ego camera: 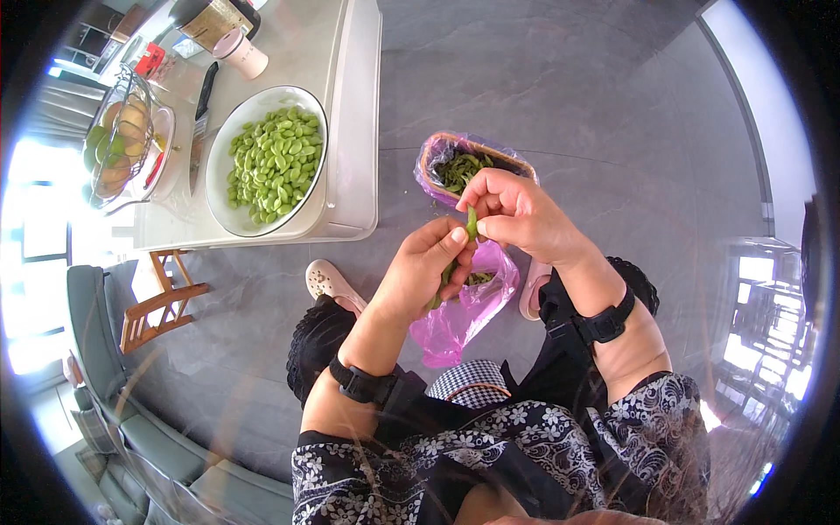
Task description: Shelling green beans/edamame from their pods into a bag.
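Observation:
Between both hands is a green bean pod, its upper end pinched by my right hand. My left hand grips its lower end, and more green pods show under the palm and fingers. Beneath the hands a pink plastic bag hangs or lies gathered, with some pods visible inside. Just beyond, a bin lined with a purple plastic bag contains dark green pod shells. To the left, a white enamel basin with a dark rim holds a heap of shelled green beans.
On the light table are a black-handled knife, a pink cup and a wire fruit basket. A wooden folding stool stands by the table. A grey-green sofa runs along the lower left. A houndstooth-patterned seat is beneath me.

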A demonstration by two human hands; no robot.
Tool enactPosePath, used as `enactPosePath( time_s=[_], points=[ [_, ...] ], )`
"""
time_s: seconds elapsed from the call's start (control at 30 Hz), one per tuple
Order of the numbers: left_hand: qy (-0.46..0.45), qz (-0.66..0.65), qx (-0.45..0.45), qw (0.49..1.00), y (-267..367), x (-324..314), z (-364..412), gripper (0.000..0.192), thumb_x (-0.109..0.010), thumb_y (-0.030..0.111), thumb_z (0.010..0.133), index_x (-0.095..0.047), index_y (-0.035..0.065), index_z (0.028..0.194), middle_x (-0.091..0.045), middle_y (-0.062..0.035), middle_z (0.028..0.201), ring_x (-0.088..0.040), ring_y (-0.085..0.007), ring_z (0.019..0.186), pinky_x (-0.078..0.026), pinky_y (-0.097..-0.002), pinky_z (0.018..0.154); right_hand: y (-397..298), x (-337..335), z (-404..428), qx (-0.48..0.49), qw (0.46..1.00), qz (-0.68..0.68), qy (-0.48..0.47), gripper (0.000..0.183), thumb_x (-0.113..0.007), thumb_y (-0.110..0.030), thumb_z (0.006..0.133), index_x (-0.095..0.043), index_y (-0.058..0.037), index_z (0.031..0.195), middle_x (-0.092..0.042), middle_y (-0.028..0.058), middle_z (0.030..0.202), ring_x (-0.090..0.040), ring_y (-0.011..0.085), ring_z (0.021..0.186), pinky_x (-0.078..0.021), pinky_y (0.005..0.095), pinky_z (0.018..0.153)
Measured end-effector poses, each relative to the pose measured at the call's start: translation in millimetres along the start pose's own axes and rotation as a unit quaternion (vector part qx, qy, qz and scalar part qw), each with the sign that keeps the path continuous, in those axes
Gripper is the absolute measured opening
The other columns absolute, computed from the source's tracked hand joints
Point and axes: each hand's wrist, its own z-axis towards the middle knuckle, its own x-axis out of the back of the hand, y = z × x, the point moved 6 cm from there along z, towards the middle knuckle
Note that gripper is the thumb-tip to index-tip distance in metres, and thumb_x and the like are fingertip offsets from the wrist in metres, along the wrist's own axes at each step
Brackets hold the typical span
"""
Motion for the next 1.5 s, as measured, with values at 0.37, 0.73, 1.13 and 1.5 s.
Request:
enactPosePath(
  time_s=[0.37, 0.73, 1.13, 1.5],
  points=[
    [-0.019, -0.126, -0.004, 0.992, -4.8, -7.1, -4.9, 0.019, -0.043, 0.021, 0.091, -0.047, 0.0049, 0.084, -0.044, -0.0014, 0.069, -0.040, -0.0083, 0.052, -0.030, -0.0187, 0.038, 12.3, -5.2, -1.1, 0.032, 0.993, 0.104, 0.050, 0.012, -0.047, 0.005, 0.067, -0.050, -0.0017, 0.077, -0.053, 0.0012, 0.068, -0.050, 0.0049, 0.060, -0.0400, 0.0190, 0.055],
    [-0.020, -0.053, 0.003, 0.998, 2.5, -7.8, -2.9, 0.016, -0.046, 0.018, 0.090, -0.048, 0.0029, 0.088, -0.045, -0.0005, 0.065, -0.042, -0.0080, 0.052, -0.030, -0.0204, 0.037, 11.6, 1.1, -0.4, 0.008, 0.992, 0.088, 0.089, 0.011, -0.048, 0.004, 0.069, -0.049, -0.0009, 0.078, -0.052, 0.0012, 0.065, -0.047, 0.0048, 0.056, -0.0385, 0.0196, 0.050],
    [0.070, 0.116, -0.043, 0.990, 6.8, -1.2, -2.9, 0.021, -0.040, 0.018, 0.092, -0.050, 0.0021, 0.081, -0.044, 0.0008, 0.059, -0.037, -0.0062, 0.044, -0.029, -0.0191, 0.038, 18.8, -3.0, -2.1, -0.039, 0.990, 0.119, 0.069, 0.009, -0.051, 0.004, 0.069, -0.051, -0.0001, 0.077, -0.052, 0.0008, 0.064, -0.045, 0.0043, 0.055, -0.0353, 0.0191, 0.049],
    [0.091, 0.117, -0.035, 0.988, 3.6, 4.5, -1.2, 0.023, -0.044, 0.022, 0.092, -0.053, 0.0040, 0.082, -0.044, 0.0029, 0.059, -0.038, -0.0060, 0.047, -0.029, -0.0196, 0.039, 19.9, -5.9, -3.9, -0.065, 0.986, 0.135, 0.072, 0.012, -0.050, 0.003, 0.069, -0.051, 0.0002, 0.081, -0.052, 0.0009, 0.065, -0.043, 0.0042, 0.052, -0.0332, 0.0188, 0.046]
  ],
)
